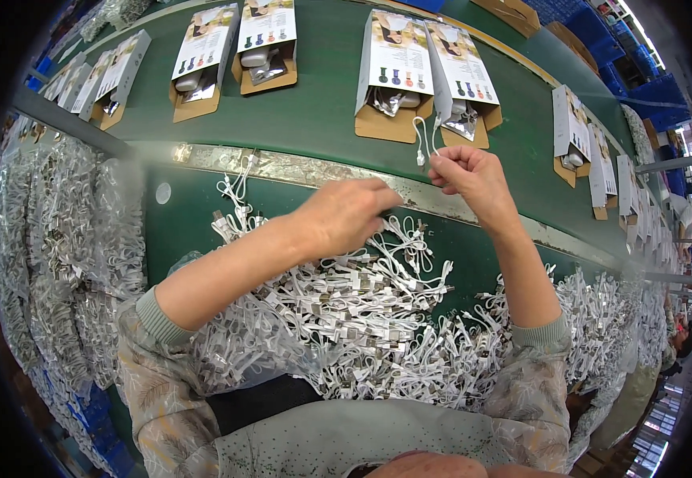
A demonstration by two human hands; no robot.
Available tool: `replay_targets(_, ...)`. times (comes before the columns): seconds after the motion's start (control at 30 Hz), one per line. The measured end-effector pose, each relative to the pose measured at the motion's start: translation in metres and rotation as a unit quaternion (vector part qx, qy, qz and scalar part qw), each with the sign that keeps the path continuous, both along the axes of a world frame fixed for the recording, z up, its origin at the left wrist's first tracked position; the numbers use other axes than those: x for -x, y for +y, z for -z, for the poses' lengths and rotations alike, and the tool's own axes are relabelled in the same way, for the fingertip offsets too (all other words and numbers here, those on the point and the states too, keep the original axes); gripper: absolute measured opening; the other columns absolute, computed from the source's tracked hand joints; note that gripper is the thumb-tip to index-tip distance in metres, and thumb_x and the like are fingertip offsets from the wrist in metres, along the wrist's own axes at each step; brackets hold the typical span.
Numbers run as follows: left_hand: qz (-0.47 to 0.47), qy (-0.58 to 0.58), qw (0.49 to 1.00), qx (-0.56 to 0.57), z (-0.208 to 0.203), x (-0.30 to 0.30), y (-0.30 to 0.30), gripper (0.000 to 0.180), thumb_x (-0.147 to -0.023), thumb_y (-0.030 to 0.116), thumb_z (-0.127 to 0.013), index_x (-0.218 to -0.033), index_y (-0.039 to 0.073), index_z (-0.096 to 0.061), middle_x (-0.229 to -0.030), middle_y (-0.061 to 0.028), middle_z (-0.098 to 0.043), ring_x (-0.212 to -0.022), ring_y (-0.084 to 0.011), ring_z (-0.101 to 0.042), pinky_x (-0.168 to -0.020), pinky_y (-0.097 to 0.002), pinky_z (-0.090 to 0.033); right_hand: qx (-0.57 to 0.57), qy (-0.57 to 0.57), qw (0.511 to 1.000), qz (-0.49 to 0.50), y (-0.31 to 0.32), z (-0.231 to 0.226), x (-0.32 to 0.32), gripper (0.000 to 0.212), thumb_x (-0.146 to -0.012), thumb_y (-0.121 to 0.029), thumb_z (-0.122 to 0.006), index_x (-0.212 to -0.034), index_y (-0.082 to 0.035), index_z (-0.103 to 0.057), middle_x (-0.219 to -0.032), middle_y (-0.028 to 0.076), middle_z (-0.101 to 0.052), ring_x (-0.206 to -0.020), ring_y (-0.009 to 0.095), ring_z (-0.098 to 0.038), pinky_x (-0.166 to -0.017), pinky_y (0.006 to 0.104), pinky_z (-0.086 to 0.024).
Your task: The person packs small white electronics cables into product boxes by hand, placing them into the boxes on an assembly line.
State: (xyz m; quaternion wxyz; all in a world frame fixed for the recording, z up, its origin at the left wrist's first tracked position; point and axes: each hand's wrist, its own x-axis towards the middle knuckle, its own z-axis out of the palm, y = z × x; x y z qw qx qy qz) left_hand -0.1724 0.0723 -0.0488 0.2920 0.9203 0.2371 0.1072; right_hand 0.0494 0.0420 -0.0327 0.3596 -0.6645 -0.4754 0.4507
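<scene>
My right hand (476, 182) pinches a short white USB cable (421, 140) between thumb and fingertips, at the near edge of the green conveyor belt. The cable's loop stands up just in front of an opened box (467, 72). To the left, my left hand (344, 217) hovers over a big heap of white cables (338, 299), its fingers curled and pointing right. Whatever those fingers may hold is hidden behind the hand. A few cables (411, 243) lie right beneath its fingertips.
More opened boxes (203, 48) stand along the green belt (322, 88), white pieces and silver pouches showing inside. A metal rail (298, 169) separates belt from worktable. Bagged cable bundles (75, 263) are stacked at left. Blue crates (656, 99) and other people appear far right.
</scene>
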Motion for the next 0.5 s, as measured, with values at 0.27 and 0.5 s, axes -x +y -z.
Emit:
replay_targets(0.27,0.0,0.093,0.991,0.097,-0.021,0.016,0.003,0.012,-0.076,0.01,-0.061,-0.083,0.0,-0.061,-0.073,-0.0135,-0.061,-0.069,-0.0266,-0.061,-0.065,-0.0368,-0.048,0.035,0.132,0.991,-0.013,0.009,0.003,0.006,0.024,-0.086,-0.025,-0.066,-0.097,-0.003,-0.065,-0.084,0.002,-0.066,-0.072,0.007,-0.06,-0.064,0.0215,-0.049)
replay_targets(0.5,-0.058,0.017,0.928,0.368,-0.039,0.086,0.023,0.01,-0.077,0.008,-0.063,-0.076,-0.001,-0.062,-0.065,0.0011,-0.058,-0.06,-0.0062,-0.049,-0.057,-0.0243,-0.043,0.04,0.148,0.988,-0.008,0.033,-0.005,0.048,0.023,-0.084,-0.024,-0.068,-0.095,-0.003,-0.066,-0.081,0.0,-0.063,-0.069,0.006,-0.058,-0.062,0.0197,-0.049)
